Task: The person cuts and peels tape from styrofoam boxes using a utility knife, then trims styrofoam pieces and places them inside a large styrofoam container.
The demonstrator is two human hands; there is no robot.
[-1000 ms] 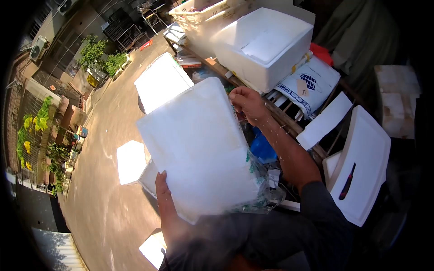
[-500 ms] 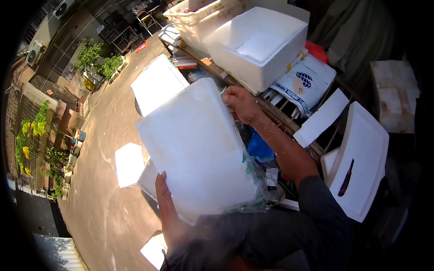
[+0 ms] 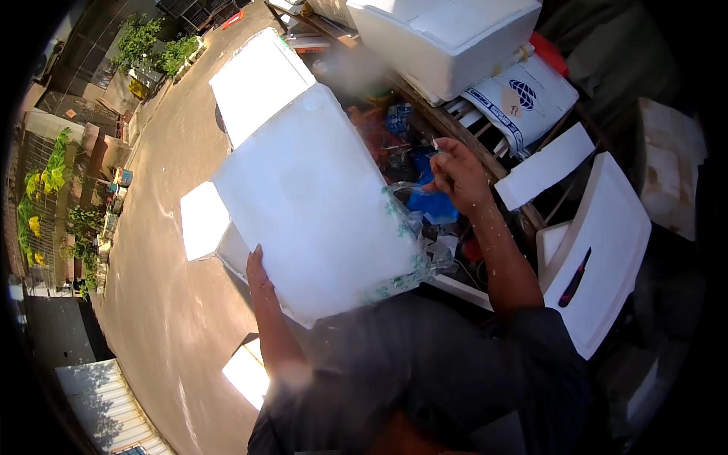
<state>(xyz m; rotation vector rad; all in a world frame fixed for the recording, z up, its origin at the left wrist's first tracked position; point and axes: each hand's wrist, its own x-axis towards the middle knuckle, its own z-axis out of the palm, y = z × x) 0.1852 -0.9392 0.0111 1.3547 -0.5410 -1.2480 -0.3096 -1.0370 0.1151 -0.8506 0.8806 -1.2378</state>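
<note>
Resting at the lower left edge of one white foam piece [image 3: 303,205], the left hand [image 3: 261,279] shows one digit along that edge; its other fingers are hidden, so their spread cannot be told. The piece is flat-faced with rounded corners, and sits tilted before the person's torso, between both hands; its depth is hard to make out. Clear, green-marked film [image 3: 417,263], wrinkled, lines its right side. The right hand [image 3: 461,176], apart from the foam, has thumb and fingers drawn together at a strip of this film.

Noted to the left: three sunlit white pieces [image 3: 262,85], surface detail lost to glare. To the right: one smooth foam box [image 3: 447,42], cut off above; one sack [image 3: 522,98] with a blue globe mark; one flat strip [image 3: 546,168]; one rimmed panel [image 3: 614,258] bearing one red-and-black tool [image 3: 576,278]. Blue plastic [image 3: 436,208] lies among shadowed clutter, contents uncountable.
</note>
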